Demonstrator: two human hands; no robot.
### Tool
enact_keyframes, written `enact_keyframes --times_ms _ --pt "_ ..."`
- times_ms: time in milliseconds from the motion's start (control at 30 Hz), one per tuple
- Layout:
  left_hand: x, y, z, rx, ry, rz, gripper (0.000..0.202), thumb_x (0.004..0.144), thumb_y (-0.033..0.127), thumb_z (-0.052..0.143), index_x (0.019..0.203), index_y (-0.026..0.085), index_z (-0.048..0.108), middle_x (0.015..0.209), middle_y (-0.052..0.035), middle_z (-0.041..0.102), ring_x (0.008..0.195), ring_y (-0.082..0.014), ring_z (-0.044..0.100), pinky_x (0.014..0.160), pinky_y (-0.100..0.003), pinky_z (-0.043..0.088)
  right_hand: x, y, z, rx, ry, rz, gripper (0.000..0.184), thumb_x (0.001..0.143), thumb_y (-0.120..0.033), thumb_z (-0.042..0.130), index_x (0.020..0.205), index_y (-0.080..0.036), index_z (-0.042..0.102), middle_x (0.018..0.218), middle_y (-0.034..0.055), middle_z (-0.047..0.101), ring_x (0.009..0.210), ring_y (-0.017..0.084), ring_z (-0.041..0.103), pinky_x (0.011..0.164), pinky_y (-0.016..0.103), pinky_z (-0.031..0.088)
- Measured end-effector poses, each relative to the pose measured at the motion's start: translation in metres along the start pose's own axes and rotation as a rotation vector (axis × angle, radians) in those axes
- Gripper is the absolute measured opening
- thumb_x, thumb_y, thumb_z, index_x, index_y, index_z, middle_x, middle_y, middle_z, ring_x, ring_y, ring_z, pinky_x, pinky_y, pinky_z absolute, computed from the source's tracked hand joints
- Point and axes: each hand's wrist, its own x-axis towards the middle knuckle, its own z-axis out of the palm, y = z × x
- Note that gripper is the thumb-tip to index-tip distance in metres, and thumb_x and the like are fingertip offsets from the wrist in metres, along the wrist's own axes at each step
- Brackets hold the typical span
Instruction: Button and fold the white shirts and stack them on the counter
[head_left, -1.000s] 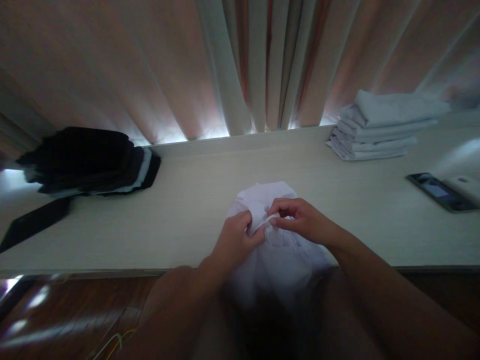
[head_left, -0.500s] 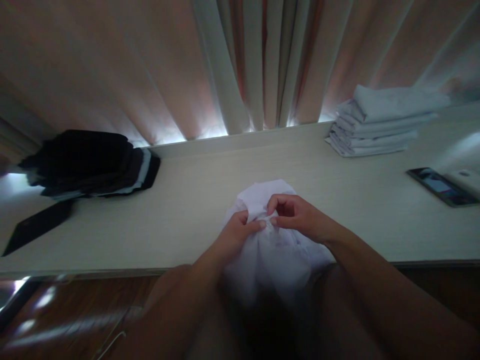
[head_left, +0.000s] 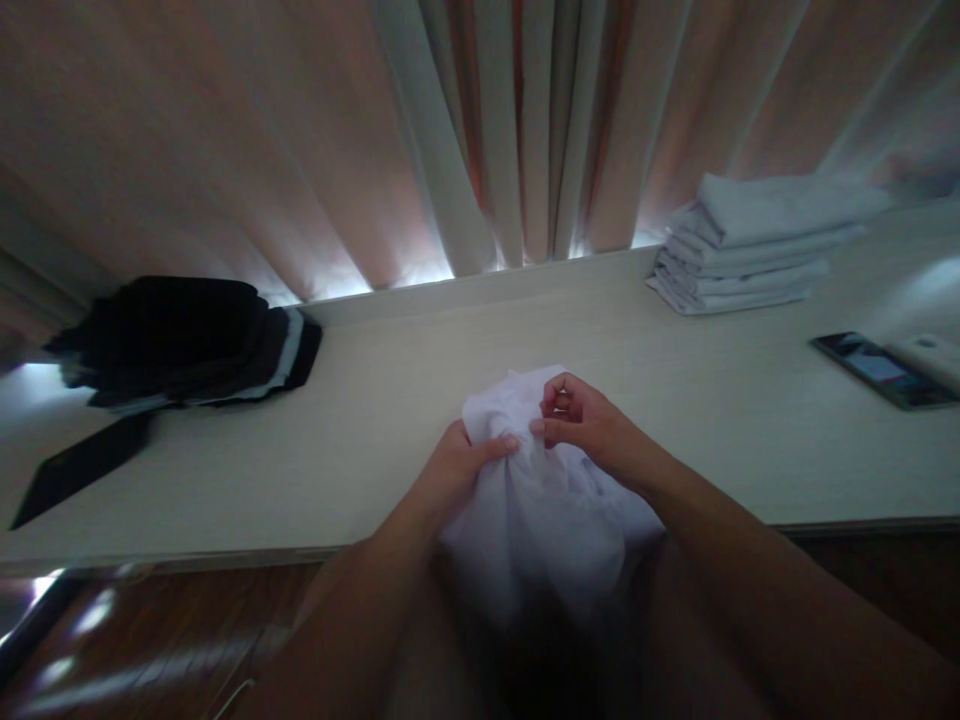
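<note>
A bunched white cloth garment [head_left: 540,510] hangs over the table's front edge toward my lap; its exact kind cannot be told. My left hand [head_left: 457,458] grips its gathered upper part, thumb pressed on top and the other fingers hidden beneath the fabric. On the right side of the same gather, my right hand [head_left: 581,415] pinches the cloth between thumb and curled fingers. A small part of the fabric rests on the tabletop beyond both hands.
The pale table [head_left: 375,430] runs along a curtain [head_left: 300,130]. Dark folded clothes [head_left: 187,340] lie at left beside a flat black object [head_left: 82,465]. Folded white cloths [head_left: 757,245] are stacked at back right, near a phone [head_left: 885,370] and a white object [head_left: 934,355].
My right hand has lifted slightly up and away from the left thumb, fingers curled more. My left hand has shifted a little left, and more of the gathered cloth shows between them.
</note>
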Motion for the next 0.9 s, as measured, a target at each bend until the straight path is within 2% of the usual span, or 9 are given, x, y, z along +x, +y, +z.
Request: enact_keyframes --times_ms 67,100,233,333,467,567,700,900 --pt "0.001 0.002 -0.001 -0.035 0.045 0.003 0.04 0.068 0.027 0.083 0.102 0.011 0.071 0.092 -0.0104 0.075 0.078 -0.0202 0.069 0.079 -0.032 0.053 0.0 0.002 0.002 -0.077 0.049 0.017 0.033 0.079 -0.043 0.073 0.087 -0.023 0.047 0.071 -0.0034 0.059 0.065 0.014 0.059 0.064 0.029 0.048" --pt "0.001 0.003 -0.001 -0.042 0.063 -0.003 0.04 0.068 0.028 0.083 0.102 0.01 0.071 0.091 -0.0105 0.075 0.078 -0.0202 0.07 0.079 -0.031 0.054 0.0 0.002 0.002 -0.133 0.028 0.028 0.03 0.082 -0.045 0.069 0.086 -0.022 0.049 0.071 -0.0022 0.06 0.066 0.015 0.059 0.065 0.03 0.048" --pt "0.002 0.005 -0.004 -0.037 0.128 -0.037 0.04 0.067 0.031 0.084 0.099 0.01 0.071 0.087 -0.0095 0.076 0.073 -0.0201 0.069 0.075 -0.031 0.055 -0.003 0.002 0.0 -0.421 -0.208 0.078 0.033 0.089 -0.048 0.058 0.073 -0.019 0.056 0.068 0.0015 0.062 0.064 0.015 0.056 0.063 0.03 0.043" --pt "0.003 0.005 -0.007 0.026 0.176 -0.034 0.038 0.068 0.033 0.082 0.098 0.011 0.072 0.086 -0.0084 0.076 0.072 -0.0195 0.069 0.074 -0.03 0.054 -0.005 0.001 -0.001 -0.506 -0.281 0.081 0.035 0.091 -0.044 0.055 0.066 -0.019 0.055 0.064 0.0004 0.057 0.062 0.014 0.053 0.06 0.029 0.04" --pt "0.002 0.01 -0.014 0.208 0.182 -0.049 0.035 0.072 0.037 0.08 0.095 0.011 0.074 0.086 -0.0075 0.076 0.076 -0.0198 0.068 0.073 -0.029 0.052 -0.005 -0.002 -0.001 -0.468 -0.282 0.051 0.034 0.091 -0.042 0.053 0.066 -0.02 0.052 0.062 -0.0018 0.05 0.061 0.014 0.049 0.059 0.028 0.038" --pt "0.0 0.016 -0.02 0.278 0.124 -0.045 0.037 0.072 0.04 0.08 0.094 0.011 0.075 0.087 -0.0083 0.075 0.077 -0.0213 0.068 0.072 -0.029 0.051 -0.007 -0.008 -0.002 -0.414 -0.296 0.066 0.035 0.089 -0.043 0.055 0.063 -0.02 0.049 0.06 -0.0028 0.046 0.059 0.013 0.046 0.057 0.028 0.036" --pt "-0.002 0.02 -0.023 0.236 0.025 -0.035 0.041 0.072 0.041 0.08 0.099 0.01 0.075 0.09 -0.0111 0.075 0.082 -0.023 0.068 0.079 -0.033 0.051 -0.009 -0.012 0.0 -0.302 -0.276 0.128 0.032 0.085 -0.043 0.06 0.064 -0.019 0.055 0.062 -0.0021 0.047 0.059 0.013 0.046 0.056 0.027 0.037" --pt "-0.003 0.015 -0.019 0.181 -0.033 -0.106 0.047 0.074 0.044 0.079 0.107 0.011 0.073 0.097 -0.0139 0.075 0.09 -0.026 0.068 0.084 -0.037 0.051 -0.008 -0.003 -0.001 -0.127 -0.219 0.203 0.026 0.083 -0.041 0.064 0.068 -0.019 0.061 0.064 0.0004 0.055 0.063 0.015 0.049 0.058 0.028 0.041"
